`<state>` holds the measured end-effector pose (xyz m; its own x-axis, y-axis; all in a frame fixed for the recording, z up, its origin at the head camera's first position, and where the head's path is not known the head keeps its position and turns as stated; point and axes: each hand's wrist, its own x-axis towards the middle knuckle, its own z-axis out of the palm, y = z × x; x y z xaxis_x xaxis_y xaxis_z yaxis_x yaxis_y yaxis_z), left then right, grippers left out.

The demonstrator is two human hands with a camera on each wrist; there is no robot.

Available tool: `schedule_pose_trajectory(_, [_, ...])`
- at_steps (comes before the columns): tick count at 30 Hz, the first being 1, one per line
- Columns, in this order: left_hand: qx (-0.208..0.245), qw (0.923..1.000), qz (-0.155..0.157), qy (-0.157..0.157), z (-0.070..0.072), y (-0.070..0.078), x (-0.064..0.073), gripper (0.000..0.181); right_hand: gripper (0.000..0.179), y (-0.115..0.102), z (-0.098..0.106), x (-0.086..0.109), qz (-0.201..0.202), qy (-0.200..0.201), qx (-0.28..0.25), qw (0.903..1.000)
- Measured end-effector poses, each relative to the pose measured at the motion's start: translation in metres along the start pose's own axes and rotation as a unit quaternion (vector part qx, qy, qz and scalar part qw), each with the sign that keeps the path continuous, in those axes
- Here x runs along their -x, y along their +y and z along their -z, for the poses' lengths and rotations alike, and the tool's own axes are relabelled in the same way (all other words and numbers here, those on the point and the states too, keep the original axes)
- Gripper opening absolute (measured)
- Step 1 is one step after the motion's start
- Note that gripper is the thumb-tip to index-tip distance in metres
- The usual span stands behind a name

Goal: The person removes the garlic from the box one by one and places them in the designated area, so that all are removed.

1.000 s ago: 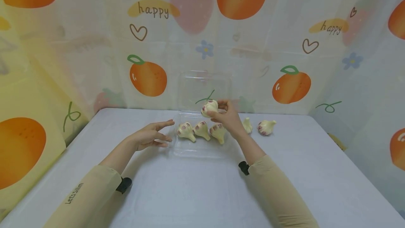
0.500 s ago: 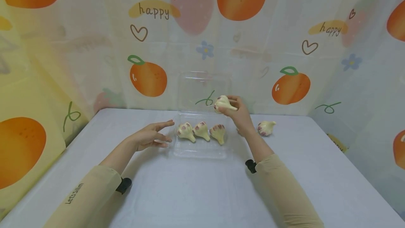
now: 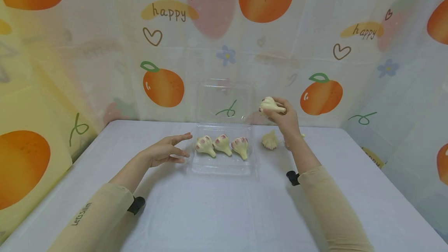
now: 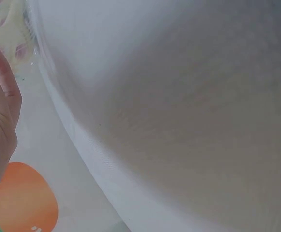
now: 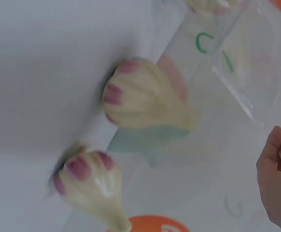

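Your right hand [image 3: 286, 116] holds the garlic bulb [image 3: 271, 105] in the air above the table [image 3: 196, 213], to the right of the clear container [image 3: 222, 169]. Its thumb and fingers pinch the bulb's sides, with the stem towards the palm. Your left hand [image 3: 168, 151] has its fingers spread at the container's left side; whether they touch the wall cannot be told.

Three bulbs lie side by side inside the container: left bulb [image 3: 205, 145], middle bulb [image 3: 222, 144] and right bulb [image 3: 240, 147]. The open lid [image 3: 210, 104] stands upright behind them. To the right, the near loose bulb [image 3: 269, 140] rests on the table; the far loose bulb [image 5: 92, 186] is mostly hidden by your right wrist in the head view.

Maintain a light, even pinch on the rounded body; the smooth surface could slip or roll. Carry the bulb high enough to clear the lid and both loose bulbs. Lower it fully before releasing. Should the container shift, steady it with the left fingers.

Readable markings: "happy" twice on the backdrop [image 3: 260, 59]. Lettering on the left sleeve [image 3: 94, 205] appears to read "Lets Slim"; the second word is uncertain.
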<state>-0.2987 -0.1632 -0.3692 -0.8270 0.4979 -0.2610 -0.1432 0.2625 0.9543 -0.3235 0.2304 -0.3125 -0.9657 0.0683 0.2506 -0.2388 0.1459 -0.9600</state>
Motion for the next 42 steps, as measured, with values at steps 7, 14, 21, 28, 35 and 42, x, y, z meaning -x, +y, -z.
schedule_pose_trajectory(7, [-0.005,1.0000,-0.004,-0.004,0.000,0.001,0.000,0.078,0.066,-0.004,0.037,-0.008,-0.004,0.048,-0.017,0.9987])
schedule_pose_trajectory(14, [-0.004,1.0000,-0.005,-0.004,0.000,0.001,0.000,0.078,0.072,0.002,0.070,-0.013,-0.033,0.111,-0.009,0.9933])
schedule_pose_trajectory(21, [-0.005,1.0000,-0.001,-0.001,0.000,0.001,0.000,0.078,0.070,0.012,0.092,-0.009,-0.077,0.164,-0.012,0.9834])
schedule_pose_trajectory(28, [-0.006,1.0000,-0.002,0.001,-0.001,0.001,0.001,0.077,0.063,0.034,0.111,-0.005,-0.115,0.209,0.005,0.9711])
schedule_pose_trajectory(35, [-0.007,1.0000,-0.005,-0.002,-0.001,0.004,0.000,0.078,0.055,0.049,0.124,0.002,-0.132,0.229,0.068,0.9620])
schedule_pose_trajectory(42, [-0.010,0.9999,-0.001,-0.002,0.000,0.001,0.000,0.078,0.068,0.064,0.130,0.007,-0.161,0.214,0.135,0.9540])
